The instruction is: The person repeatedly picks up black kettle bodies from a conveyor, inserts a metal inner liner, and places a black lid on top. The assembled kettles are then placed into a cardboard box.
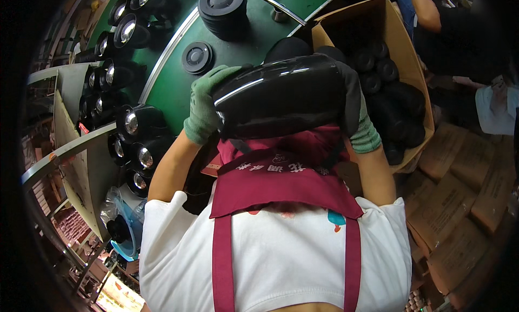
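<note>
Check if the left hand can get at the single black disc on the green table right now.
Probably yes, if freed: the left hand holds one end of the glossy black cylinder, but the black disc lies close by, uncovered.

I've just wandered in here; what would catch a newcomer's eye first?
First, the glossy black cylinder at the centre, held sideways between the gloved left hand and right hand. Next, the many black rounded pieces with shiny silver ends clustered on the left. Then the open cardboard box on the right, holding dark round parts.
</note>
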`<state>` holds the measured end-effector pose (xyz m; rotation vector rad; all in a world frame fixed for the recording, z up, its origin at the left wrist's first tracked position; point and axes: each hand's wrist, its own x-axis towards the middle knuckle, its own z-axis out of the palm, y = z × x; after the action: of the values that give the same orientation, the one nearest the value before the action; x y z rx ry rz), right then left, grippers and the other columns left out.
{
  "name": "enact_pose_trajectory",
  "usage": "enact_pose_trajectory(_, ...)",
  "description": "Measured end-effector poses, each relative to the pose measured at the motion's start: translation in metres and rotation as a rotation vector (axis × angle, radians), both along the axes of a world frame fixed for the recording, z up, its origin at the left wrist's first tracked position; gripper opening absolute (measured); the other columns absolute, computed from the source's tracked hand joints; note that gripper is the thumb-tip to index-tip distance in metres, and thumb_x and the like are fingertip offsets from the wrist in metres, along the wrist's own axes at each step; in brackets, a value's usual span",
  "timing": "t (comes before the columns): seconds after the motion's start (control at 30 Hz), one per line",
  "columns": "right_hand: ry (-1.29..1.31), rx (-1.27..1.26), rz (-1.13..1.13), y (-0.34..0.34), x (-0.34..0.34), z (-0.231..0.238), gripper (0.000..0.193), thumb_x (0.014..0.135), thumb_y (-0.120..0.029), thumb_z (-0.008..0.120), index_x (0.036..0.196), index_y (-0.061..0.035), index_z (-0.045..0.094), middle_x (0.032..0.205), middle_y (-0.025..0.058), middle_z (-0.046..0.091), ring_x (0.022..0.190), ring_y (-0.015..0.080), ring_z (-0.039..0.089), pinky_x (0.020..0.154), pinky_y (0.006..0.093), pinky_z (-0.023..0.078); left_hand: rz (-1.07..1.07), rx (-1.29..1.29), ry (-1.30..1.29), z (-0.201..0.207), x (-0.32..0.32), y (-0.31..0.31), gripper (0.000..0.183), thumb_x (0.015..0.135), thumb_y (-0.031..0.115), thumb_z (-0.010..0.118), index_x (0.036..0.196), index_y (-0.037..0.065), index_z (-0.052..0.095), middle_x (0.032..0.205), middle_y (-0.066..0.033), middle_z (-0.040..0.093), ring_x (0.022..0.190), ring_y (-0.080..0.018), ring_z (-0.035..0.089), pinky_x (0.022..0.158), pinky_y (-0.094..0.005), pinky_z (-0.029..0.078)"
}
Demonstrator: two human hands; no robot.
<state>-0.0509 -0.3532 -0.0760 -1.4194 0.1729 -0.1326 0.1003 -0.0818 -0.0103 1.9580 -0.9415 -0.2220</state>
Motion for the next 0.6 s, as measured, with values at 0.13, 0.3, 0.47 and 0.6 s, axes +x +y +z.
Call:
enact_pose_trajectory(0.13,-0.208,-0.438,-0.080,0.006,0.003,0.023,0.045,0.101,-0.019,0.042,0.142,-0.0020,0.041,0.140,0.0147,0.048,0.128,0.0235,0.048,0.109,0.0337,0.036,0.128,-0.173,0.420,-0.024,-0.007,0.002,0.039,0.075,0.013,0.070,0.109,-0.003,0.066,0.103,-0.0118,0.070,0.095,-0.0166,0.066,0.086,-0.0312,0.051)
enact_pose_trajectory(0.3,-0.157,-0.442,-0.138,0.032,0.008,0.075,0.055,0.097,-0.029,0.050,0.144,-0.0020,0.038,0.142,0.0133,0.046,0.129,0.0233,0.045,0.110,0.0322,0.033,0.013,-0.233,0.666,-0.060,-0.024,0.003,0.041,0.078,0.014,0.068,0.115,-0.004,0.063,0.104,-0.0097,0.068,0.096,-0.0171,0.064,0.088,-0.0304,0.050)
enact_pose_trajectory(0.47,-0.492,-0.818,0.009,0.025,0.018,0.095,0.058,0.091,-0.031,0.055,0.139,-0.0005,0.044,0.137,0.0175,0.047,0.128,0.0329,0.043,0.108,0.0406,0.033,-0.235,-0.196,0.989,-0.123,-0.037,0.019,0.043,0.084,0.012,0.065,0.124,-0.002,0.057,0.115,-0.0112,0.065,0.102,-0.0183,0.062,0.091,-0.0311,0.050)
enact_pose_trajectory(0.6,-0.567,-0.483,-0.109,0.019,0.018,0.045,0.060,0.091,-0.030,0.055,0.141,0.0004,0.042,0.141,0.0178,0.044,0.132,0.0311,0.039,0.110,0.0403,0.030,-0.261,-0.259,1.053,-0.129,-0.014,0.036,0.043,0.090,0.009,0.062,0.131,0.000,0.052,0.125,-0.0120,0.061,0.107,-0.0194,0.060,0.094,-0.0320,0.051)
